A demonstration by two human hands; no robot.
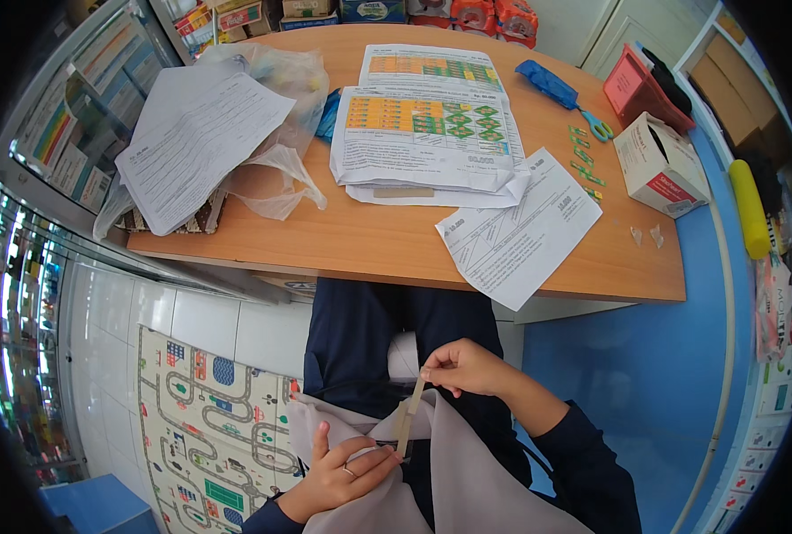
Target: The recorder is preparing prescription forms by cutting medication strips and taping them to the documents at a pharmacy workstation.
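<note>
Over my lap, my right hand (pixel 462 368) pinches the upper end of a narrow beige strip (pixel 416 398), which looks like tape. At the strip's lower end, the fingertips of my left hand (pixel 349 470) hold it from the left side. A second beige piece lies against the strip partway down. Grey-beige cloth (pixel 476 467) drapes around and below both hands and hides part of what lies there. Between my dark trouser legs (pixel 346 327) shows a white object (pixel 404 357), too covered to name.
Ahead stands a wooden desk (pixel 382 247) with stacked printed sheets (pixel 429 133), a loose sheet (pixel 519 230) overhanging its front edge, and papers (pixel 205 147) on a plastic bag (pixel 282 180). Scissors (pixel 596 125) and a white carton (pixel 659 167) lie right. A glass cabinet (pixel 28 320) borders the left.
</note>
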